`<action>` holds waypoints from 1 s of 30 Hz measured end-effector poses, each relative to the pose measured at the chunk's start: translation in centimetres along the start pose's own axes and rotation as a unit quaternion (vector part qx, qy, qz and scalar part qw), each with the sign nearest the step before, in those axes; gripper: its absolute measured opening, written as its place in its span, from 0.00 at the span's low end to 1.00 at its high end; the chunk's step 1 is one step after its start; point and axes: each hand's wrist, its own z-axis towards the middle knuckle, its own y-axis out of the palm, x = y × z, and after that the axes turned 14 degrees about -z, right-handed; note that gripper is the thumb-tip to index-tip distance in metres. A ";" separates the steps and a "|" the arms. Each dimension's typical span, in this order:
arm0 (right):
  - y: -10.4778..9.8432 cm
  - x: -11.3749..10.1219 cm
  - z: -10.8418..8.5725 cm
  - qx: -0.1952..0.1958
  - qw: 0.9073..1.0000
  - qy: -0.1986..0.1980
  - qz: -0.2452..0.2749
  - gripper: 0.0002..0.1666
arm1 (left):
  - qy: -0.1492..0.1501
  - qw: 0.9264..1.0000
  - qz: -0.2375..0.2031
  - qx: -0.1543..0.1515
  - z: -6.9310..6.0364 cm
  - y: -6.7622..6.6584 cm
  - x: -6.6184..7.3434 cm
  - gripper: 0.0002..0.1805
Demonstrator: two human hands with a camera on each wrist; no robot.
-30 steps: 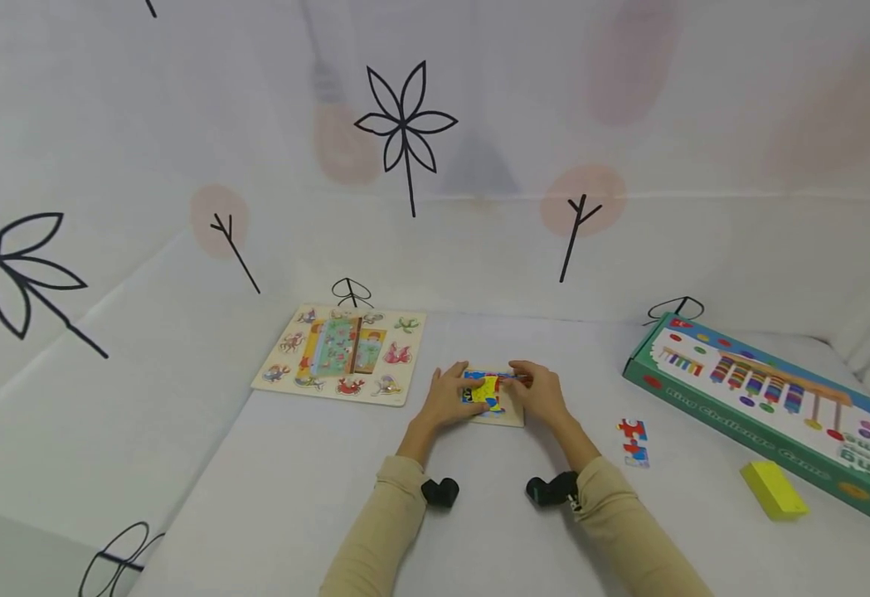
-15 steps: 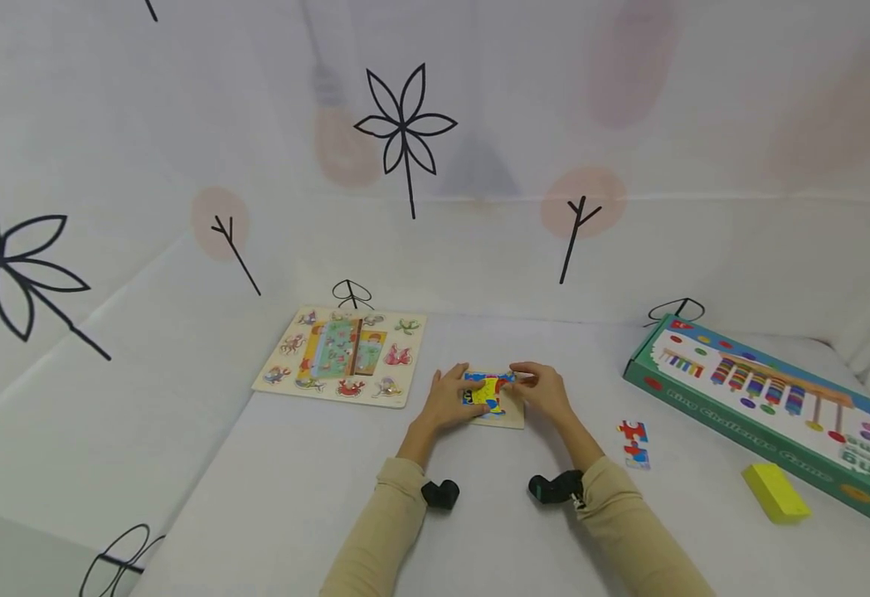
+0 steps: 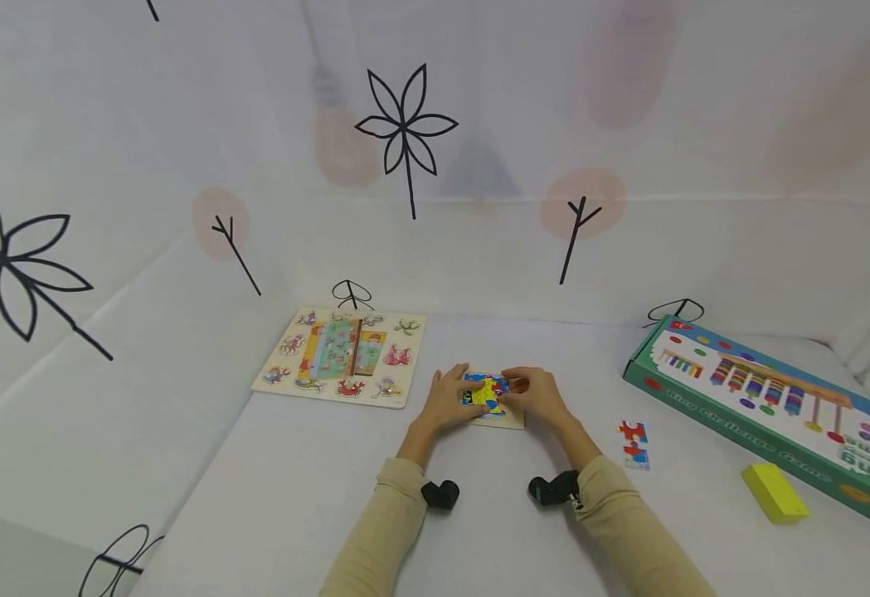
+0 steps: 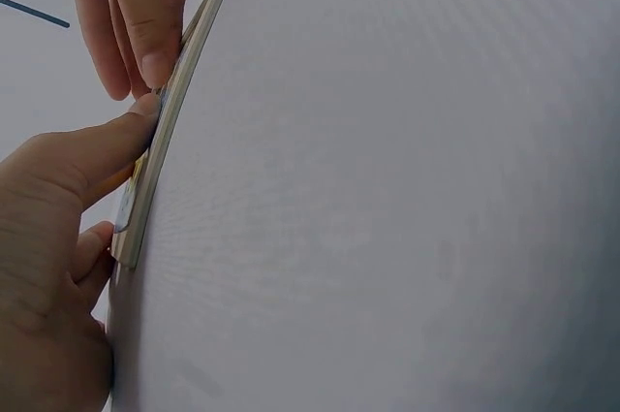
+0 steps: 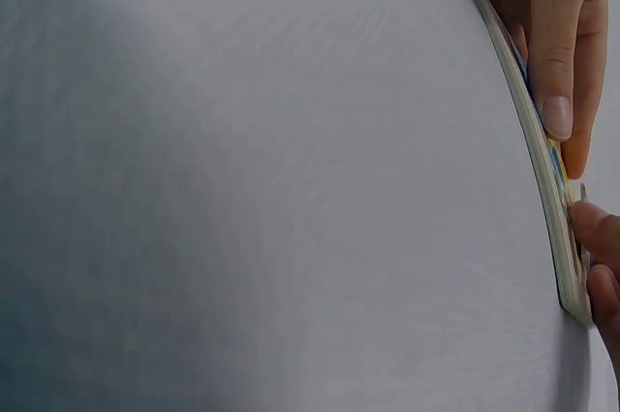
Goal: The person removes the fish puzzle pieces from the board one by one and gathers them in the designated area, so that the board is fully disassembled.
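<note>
A small wooden jigsaw board (image 3: pixel 511 419) with a yellow, blue and red picture lies on the table between both hands. My left hand (image 3: pixel 445 401) rests on its left side, thumb and fingers stretched over the pieces. At the upper right of the board, my right hand (image 3: pixel 541 393) pinches a red-and-blue puzzle piece (image 3: pixel 501 385), partly hidden by the fingers. Seen edge-on in the right wrist view, this piece (image 5: pixel 583 191) tilts up from the board. In the left wrist view, the left thumb (image 4: pixel 121 145) presses on top, close to the right fingertips.
Two joined puzzle pieces (image 3: pixel 634 444) lie right of the right forearm. Farther right are a yellow block (image 3: pixel 775 492) and a long green Ring Challenge Game box (image 3: pixel 763 406). A larger sea-animal puzzle board (image 3: pixel 345 355) lies at the back left, near the patterned cloth wall.
My right hand has shifted slightly left over the board, its fingers drawing closer together around the piece. The left hand stays in place.
</note>
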 end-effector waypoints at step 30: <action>-10.0 6.2 -5.8 0.015 0.999 0.014 -0.044 0.26 | -0.006 1.000 -0.005 0.003 -0.1 0.2 -0.1 0.28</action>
